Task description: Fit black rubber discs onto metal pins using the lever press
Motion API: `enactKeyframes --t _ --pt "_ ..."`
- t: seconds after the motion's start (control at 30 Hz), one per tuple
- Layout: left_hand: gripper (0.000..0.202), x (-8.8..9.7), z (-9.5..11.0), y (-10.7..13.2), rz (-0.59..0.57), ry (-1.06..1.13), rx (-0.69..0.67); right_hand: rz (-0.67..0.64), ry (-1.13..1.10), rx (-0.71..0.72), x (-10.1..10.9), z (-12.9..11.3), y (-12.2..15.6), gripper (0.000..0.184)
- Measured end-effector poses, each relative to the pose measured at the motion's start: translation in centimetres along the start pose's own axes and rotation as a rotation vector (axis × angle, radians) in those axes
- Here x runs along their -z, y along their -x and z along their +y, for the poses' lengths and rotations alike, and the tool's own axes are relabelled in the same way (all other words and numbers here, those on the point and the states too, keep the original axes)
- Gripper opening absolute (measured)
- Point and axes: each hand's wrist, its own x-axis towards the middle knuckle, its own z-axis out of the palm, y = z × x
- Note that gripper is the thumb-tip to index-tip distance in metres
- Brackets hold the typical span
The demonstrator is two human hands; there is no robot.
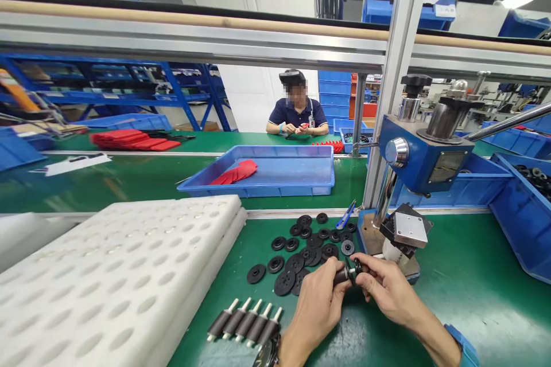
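In the head view, my left hand (319,303) is closed around a dark roller (341,277), held just above the green bench. The fingertips of my right hand (390,288) pinch a small black disc (356,268) at the roller's end. My fingers partly hide how the disc and the roller meet. Beyond my left hand lie many loose black discs (295,263), some flat with holes, some with raised hubs, several overlapping. To the left of my left wrist, several dark rollers with white shafts (246,323) lie side by side in a row.
White foam blocks with round holes (142,281) fill the left. A blue hand press (424,155) stands behind my right hand. Blue-handled snips (345,215) lie near its base. Behind are a blue tray (293,189) with red pieces, blue bins (523,229) and a seated person (297,114).
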Motion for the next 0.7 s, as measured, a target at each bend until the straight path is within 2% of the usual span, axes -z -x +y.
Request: enactKeyframes --t 0.13,0.4,0.7 --pt "0.009 0.01 0.06 0.04 -0.032 -0.027 0.014 -0.014 -0.085 -0.045 -0.22 0.32 -0.07 0.060" --pt "0.006 0.02 0.25 -0.11 -0.019 -0.013 0.003 -0.029 -0.171 -0.074 -0.65 0.64 -0.20 0.062" --pt "0.007 0.08 0.19 -0.13 -0.043 -0.004 0.011 -0.036 -0.142 -0.053 -0.82 0.51 -0.10 0.060"
